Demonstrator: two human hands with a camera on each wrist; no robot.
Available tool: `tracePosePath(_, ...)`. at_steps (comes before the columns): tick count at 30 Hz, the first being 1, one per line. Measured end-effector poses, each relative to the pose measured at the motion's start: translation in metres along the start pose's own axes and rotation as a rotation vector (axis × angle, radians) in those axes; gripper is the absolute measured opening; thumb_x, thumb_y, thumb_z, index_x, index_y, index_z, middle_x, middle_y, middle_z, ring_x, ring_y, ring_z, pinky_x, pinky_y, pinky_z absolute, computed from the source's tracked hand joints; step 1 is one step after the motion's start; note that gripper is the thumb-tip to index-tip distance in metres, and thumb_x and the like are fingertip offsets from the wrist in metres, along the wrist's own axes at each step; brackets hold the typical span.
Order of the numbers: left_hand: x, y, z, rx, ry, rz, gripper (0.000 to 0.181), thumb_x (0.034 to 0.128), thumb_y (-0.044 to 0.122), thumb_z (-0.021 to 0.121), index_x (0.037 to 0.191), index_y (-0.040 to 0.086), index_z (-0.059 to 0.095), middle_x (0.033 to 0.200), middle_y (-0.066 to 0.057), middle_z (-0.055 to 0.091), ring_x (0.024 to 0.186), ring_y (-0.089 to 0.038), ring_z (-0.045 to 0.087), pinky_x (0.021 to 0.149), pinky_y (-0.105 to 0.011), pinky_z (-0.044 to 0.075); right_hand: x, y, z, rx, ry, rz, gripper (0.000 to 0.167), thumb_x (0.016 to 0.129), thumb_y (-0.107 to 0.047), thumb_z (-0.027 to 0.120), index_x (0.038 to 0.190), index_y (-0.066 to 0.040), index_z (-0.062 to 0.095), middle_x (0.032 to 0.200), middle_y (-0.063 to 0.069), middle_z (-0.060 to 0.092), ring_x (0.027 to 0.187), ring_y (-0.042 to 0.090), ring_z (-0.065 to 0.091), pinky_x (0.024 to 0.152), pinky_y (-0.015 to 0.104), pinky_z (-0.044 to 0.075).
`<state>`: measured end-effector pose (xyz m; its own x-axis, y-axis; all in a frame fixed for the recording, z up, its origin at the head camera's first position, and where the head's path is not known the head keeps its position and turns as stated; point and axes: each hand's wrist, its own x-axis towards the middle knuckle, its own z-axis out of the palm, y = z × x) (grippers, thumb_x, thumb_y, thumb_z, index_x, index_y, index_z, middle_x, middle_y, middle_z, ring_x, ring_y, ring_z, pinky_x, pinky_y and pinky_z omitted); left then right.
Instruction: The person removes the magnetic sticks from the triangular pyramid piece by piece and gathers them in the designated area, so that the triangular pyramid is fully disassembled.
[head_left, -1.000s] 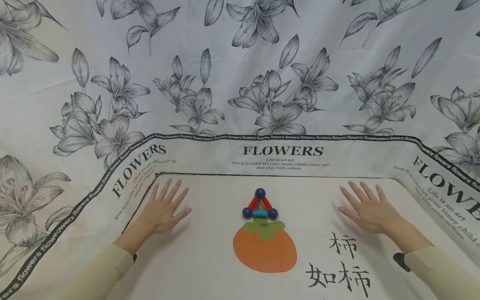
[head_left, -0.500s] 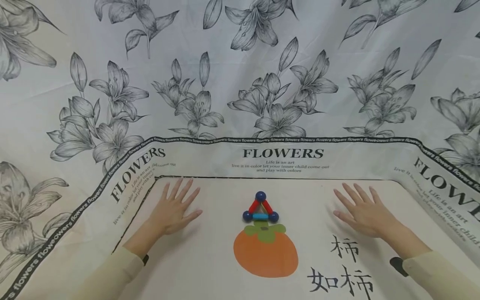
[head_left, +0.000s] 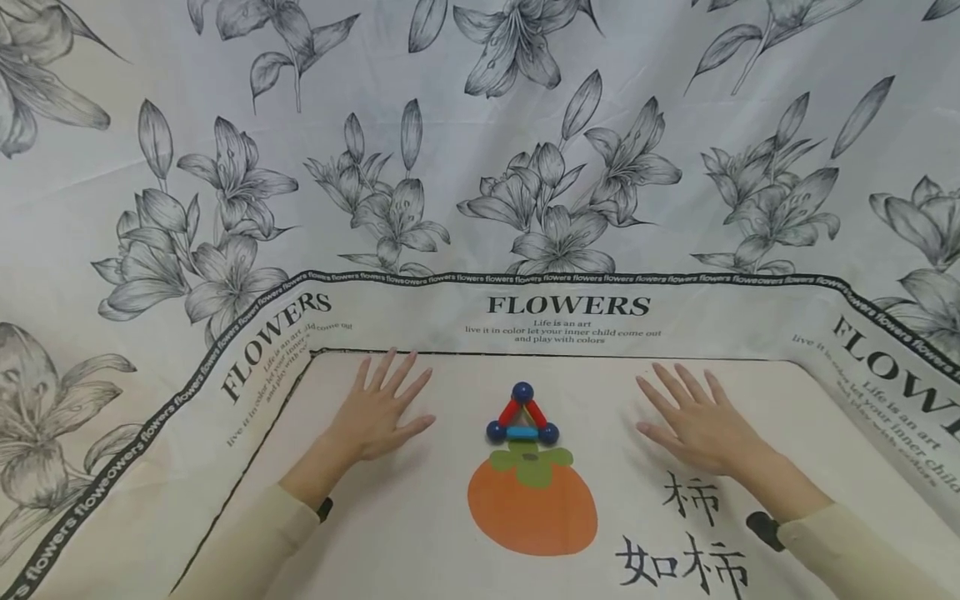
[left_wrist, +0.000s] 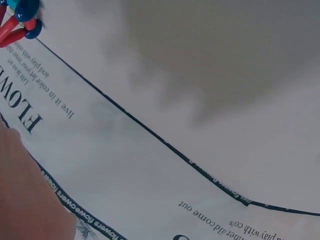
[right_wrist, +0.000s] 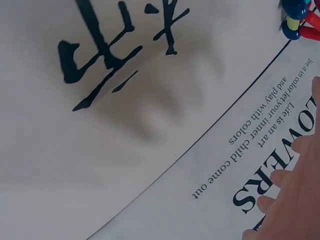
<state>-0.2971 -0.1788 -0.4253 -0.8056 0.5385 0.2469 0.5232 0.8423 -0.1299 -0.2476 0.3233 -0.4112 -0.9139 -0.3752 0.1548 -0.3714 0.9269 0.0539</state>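
Observation:
A small magnetic ball-and-rod model (head_left: 522, 433) stands on the table mat in the middle of the head view. Dark blue balls form its corners, joined by red, light blue and yellow rods. To its left, my left hand (head_left: 384, 415) hovers palm down with fingers spread. On the other side my right hand (head_left: 696, 423) is held the same way, fingers apart. Neither hand touches the model, and both cast shadows on the mat. Part of the model (left_wrist: 25, 11) shows at the top left corner of the left wrist view, and at the right wrist view's top right corner.
The pale mat (head_left: 405, 533) carries a printed orange persimmon (head_left: 532, 508) just in front of the model. Black printed characters (head_left: 682, 562) lie to the right. Behind the mat rises a white cloth (head_left: 450, 312) with grey lilies and "FLOWERS" lettering.
Both hands have moved inward toward the model, the left one to the right and the right one to the left. Their fingers stay spread. The model has not moved on the mat.

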Motion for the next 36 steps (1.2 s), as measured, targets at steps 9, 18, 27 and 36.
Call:
tracePosePath(9, 0.010, 0.014, 0.003, -0.024, -0.021, 0.009, 0.075, 0.1017, 0.069, 0.033, 0.163, 0.026, 0.026, 0.172, -0.005, 0.006, 0.157, -0.037, -0.003, 0.120, -0.065, -0.002, 0.011, -0.023, 0.006, 0.003, 0.009, -0.026, 0.075, 0.103, -0.059, 0.045, 0.160, -0.011, 0.034, 0.166, 0.023, 0.021, 0.151, 0.050, 0.016, 0.118, 0.070, 0.004)
tracePosePath(18, 0.016, 0.028, 0.007, -0.022, -0.048, 0.010, 0.077, 0.1011, 0.071, 0.029, 0.164, 0.028, 0.021, 0.172, -0.003, 0.000, 0.157, -0.035, -0.008, 0.120, -0.065, -0.001, 0.020, -0.040, 0.009, 0.028, 0.013, -0.056, 0.074, 0.103, -0.057, 0.047, 0.160, -0.012, 0.033, 0.167, 0.022, 0.021, 0.152, 0.049, 0.015, 0.119, 0.068, 0.004)
tracePosePath(27, 0.022, 0.045, 0.016, -0.040, -0.095, -0.007, 0.081, 0.0985, 0.076, 0.024, 0.164, 0.030, 0.018, 0.172, -0.002, -0.002, 0.157, -0.036, -0.006, 0.121, -0.064, -0.003, 0.026, -0.056, 0.019, 0.029, 0.030, -0.074, 0.074, 0.102, -0.058, 0.050, 0.160, -0.014, 0.035, 0.166, 0.020, 0.025, 0.152, 0.048, 0.019, 0.119, 0.069, 0.008)
tracePosePath(36, 0.027, 0.059, 0.026, -0.113, -0.065, 0.010, 0.083, 0.0967, 0.075, 0.034, 0.164, 0.028, 0.021, 0.173, -0.005, 0.005, 0.157, -0.039, 0.001, 0.120, -0.067, 0.004, 0.036, -0.069, 0.027, 0.058, 0.069, -0.123, 0.077, 0.098, -0.055, 0.059, 0.159, -0.013, 0.038, 0.164, 0.020, 0.030, 0.149, 0.048, 0.026, 0.117, 0.070, 0.014)
